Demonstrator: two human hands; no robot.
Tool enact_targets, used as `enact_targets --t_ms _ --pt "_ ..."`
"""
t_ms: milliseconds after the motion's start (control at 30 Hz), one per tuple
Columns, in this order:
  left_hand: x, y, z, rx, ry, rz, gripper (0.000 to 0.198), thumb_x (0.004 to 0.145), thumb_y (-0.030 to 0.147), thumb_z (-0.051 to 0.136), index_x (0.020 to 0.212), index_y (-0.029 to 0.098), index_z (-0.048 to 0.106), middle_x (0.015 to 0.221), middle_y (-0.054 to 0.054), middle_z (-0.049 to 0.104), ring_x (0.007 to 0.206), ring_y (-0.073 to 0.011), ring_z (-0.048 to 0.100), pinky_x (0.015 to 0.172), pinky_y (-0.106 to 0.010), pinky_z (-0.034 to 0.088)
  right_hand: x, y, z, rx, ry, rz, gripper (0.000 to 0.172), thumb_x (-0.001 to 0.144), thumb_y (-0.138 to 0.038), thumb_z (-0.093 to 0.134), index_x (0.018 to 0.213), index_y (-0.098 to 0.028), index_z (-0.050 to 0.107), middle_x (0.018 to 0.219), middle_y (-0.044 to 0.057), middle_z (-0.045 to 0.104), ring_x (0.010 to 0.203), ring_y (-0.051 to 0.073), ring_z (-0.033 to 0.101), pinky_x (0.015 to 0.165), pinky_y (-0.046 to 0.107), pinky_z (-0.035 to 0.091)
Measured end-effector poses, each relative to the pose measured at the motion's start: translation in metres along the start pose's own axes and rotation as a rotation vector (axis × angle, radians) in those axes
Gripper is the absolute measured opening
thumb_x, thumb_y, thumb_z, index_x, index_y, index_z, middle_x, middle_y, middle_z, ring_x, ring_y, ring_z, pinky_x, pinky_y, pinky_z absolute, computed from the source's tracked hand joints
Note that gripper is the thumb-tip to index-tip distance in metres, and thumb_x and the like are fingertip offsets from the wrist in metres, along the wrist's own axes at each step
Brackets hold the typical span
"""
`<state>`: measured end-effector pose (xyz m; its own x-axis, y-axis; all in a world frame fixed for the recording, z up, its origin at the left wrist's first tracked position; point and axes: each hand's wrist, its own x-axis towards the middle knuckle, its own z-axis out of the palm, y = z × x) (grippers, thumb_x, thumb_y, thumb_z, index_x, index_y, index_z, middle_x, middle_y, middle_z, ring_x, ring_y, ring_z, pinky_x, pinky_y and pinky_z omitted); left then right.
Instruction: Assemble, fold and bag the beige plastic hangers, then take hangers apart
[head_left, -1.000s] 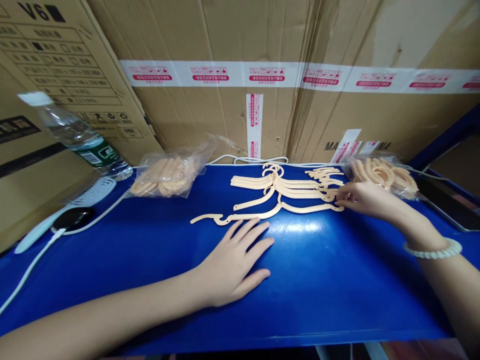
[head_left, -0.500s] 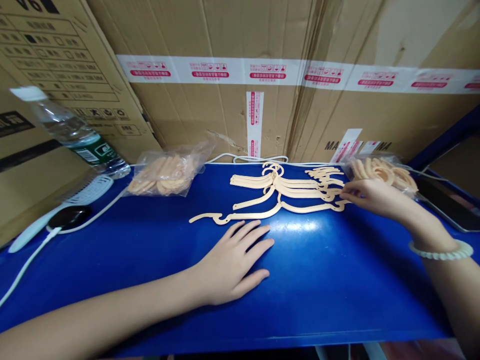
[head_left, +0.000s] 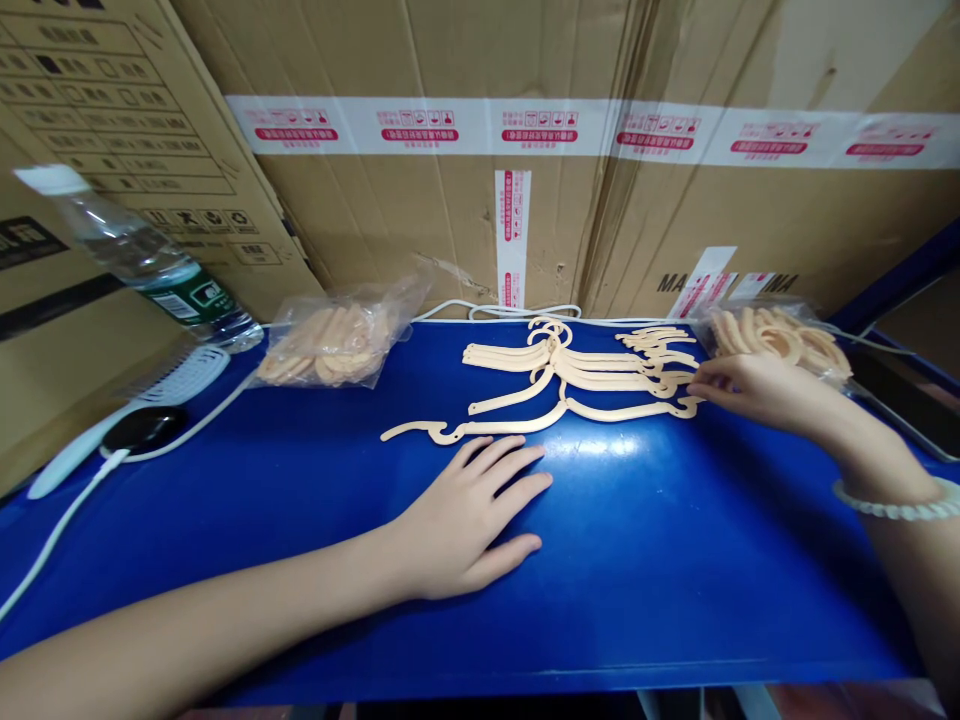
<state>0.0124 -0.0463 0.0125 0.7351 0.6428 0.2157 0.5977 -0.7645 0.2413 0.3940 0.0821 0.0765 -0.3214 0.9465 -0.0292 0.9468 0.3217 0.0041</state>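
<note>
Hanger (head_left: 540,422) central on blue table (head_left: 637,580), left end piece (head_left: 437,430) apparently fitted. Right hand (head_left: 739,385) pinching right end piece (head_left: 684,408), join unconfirmed. Left hand (head_left: 465,520) flat mid-table, grasping nothing. Arms (head_left: 510,356) toward table rear: left ends bare.

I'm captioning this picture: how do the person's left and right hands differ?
The left hand is palm down and spread open; the right hand pinches at a beige piece. The right hand has a pale beaded bracelet behind it; the left hand has none. Both hands are bare, over the blue table.
</note>
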Motion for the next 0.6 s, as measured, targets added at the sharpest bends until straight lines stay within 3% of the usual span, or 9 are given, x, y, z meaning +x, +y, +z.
enact_targets --t_ms 100,600 --pt "0.0012 -0.0014 -0.0008 -0.003 -0.003 0.009 0.049 0.098 0.044 0.052 0.140 0.020 0.053 0.152 -0.012 0.050 0.139 -0.0349 0.044 0.114 -0.055 0.037 -0.0002 -0.0043 -0.0040 -0.026 -0.121 0.055 0.030 0.092 -0.034 0.050 0.090 -0.017 0.075 0.089 0.012 0.076 0.075 0.024 0.067 0.069 0.034 0.047" --pt "0.0028 -0.0060 0.0020 -0.047 0.035 0.042 0.049 0.096 0.044 0.056 0.138 0.018 0.054 0.149 -0.016 0.052 0.136 -0.0373 0.045 0.111 -0.057 0.036 0.0022 0.0025 0.0027 -0.062 -0.111 0.029 0.034 0.089 -0.043 0.050 0.086 -0.022 0.076 0.087 0.007 0.076 0.075 0.025 0.068 0.069 0.035 0.050"
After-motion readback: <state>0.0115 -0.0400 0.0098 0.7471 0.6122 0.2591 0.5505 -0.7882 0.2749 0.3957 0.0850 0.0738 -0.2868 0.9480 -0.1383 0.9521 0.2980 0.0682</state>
